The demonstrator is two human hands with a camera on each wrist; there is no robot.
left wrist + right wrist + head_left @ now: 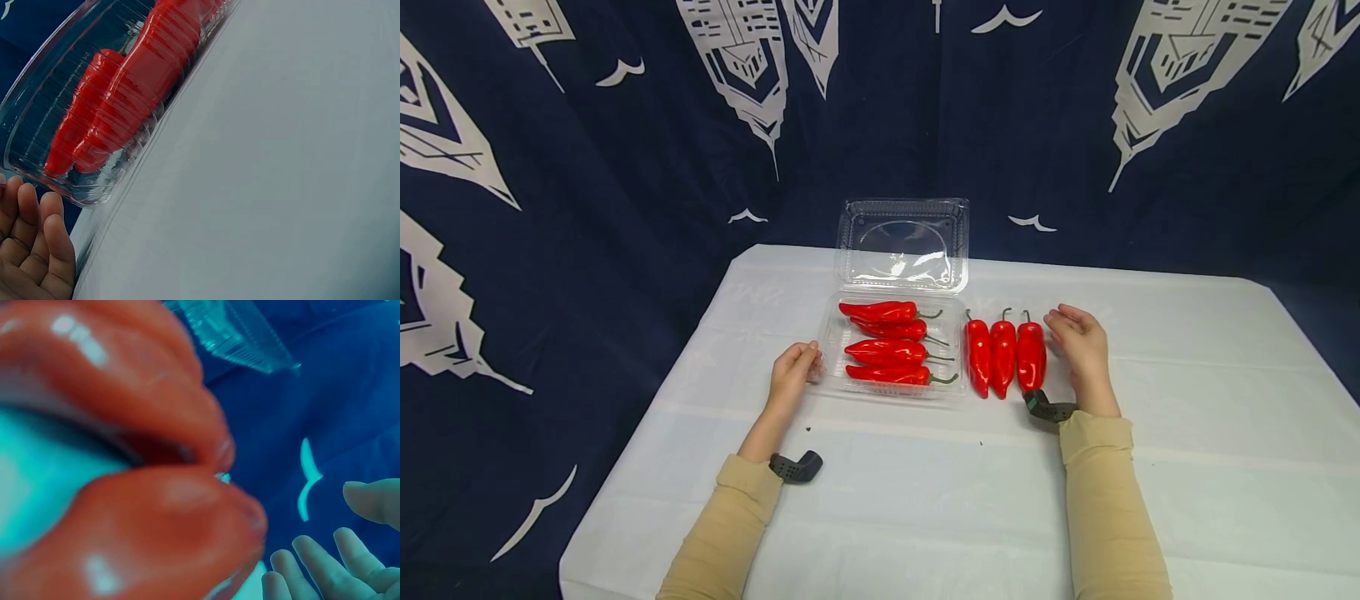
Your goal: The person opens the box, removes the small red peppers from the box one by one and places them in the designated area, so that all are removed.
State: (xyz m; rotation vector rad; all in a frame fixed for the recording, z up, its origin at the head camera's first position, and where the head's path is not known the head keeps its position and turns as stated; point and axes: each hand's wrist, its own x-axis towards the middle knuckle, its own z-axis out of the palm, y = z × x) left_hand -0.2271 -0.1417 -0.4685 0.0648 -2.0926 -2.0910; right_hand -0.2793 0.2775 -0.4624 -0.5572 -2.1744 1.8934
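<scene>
Several red chili peppers (887, 351) lie crosswise in a clear plastic clamshell box (831, 333), stems toward the right. Its hinged lid (902, 250) stands raised at the back. My left hand (792, 373) touches the box's left side; in the left wrist view the fingers (59, 247) are loosely bent by the box corner, and the thumb is mostly hidden. Right of the box, three more red peppers (1003, 354) lie side by side, stems away from me. My right hand (1081, 346) is just right of the rightmost pepper (1031, 357), fingers extended and holding nothing.
A white cloth (925, 500) covers the table. Behind it hangs a dark blue curtain (1000, 150) with white printed shapes. Each wrist wears a black camera mount, the left one (797, 467) over the cloth and the right one (1048, 407) close to the rightmost pepper's tip.
</scene>
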